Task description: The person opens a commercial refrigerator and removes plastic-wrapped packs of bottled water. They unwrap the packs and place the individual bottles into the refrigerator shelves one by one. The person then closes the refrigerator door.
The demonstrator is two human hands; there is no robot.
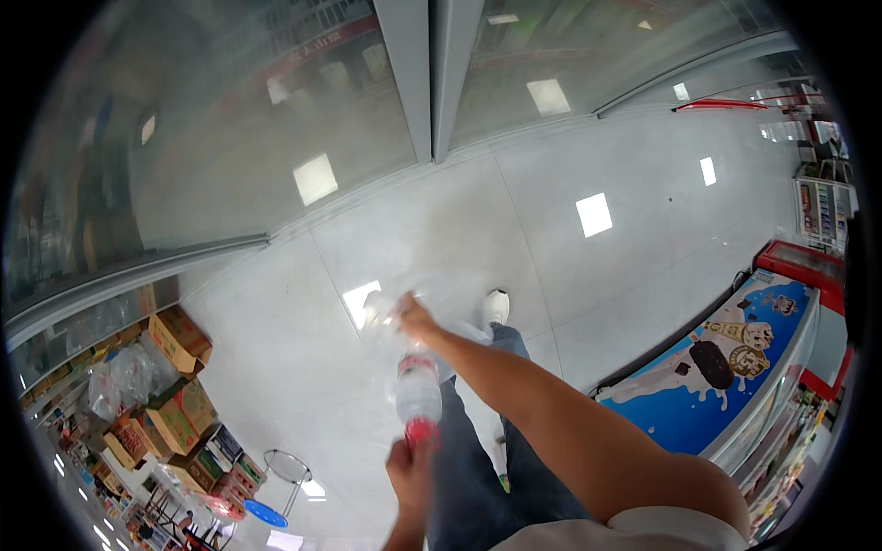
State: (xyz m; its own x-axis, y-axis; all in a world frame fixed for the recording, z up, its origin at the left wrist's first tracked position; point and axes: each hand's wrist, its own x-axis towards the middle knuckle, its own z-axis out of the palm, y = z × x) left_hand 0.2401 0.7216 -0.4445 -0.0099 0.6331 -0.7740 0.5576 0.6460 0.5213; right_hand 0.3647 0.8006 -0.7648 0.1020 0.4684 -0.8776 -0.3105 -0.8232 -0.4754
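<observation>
Upside down in front of my legs hangs a clear plastic bottle [418, 392] with a red cap and a red-and-white label. My left hand [408, 475] grips it at the cap end. Farther forward, my right hand [416, 319] has its fingers closed on thin clear plastic [386, 334], which looks like a bag. Motion blur hides the fingertips and the bag's exact outline. Part of the plastic spreads beside the bottle, but I cannot tell whether it wraps around it.
Glass sliding doors [344, 138] stand ahead on the tiled floor [441, 220]. A chest freezer [661, 413] with an ice-cream picture is on the right. Cardboard boxes [182, 417] are stacked at left, near a stool with a blue seat [266, 513]. A white shoe [497, 306] shows below.
</observation>
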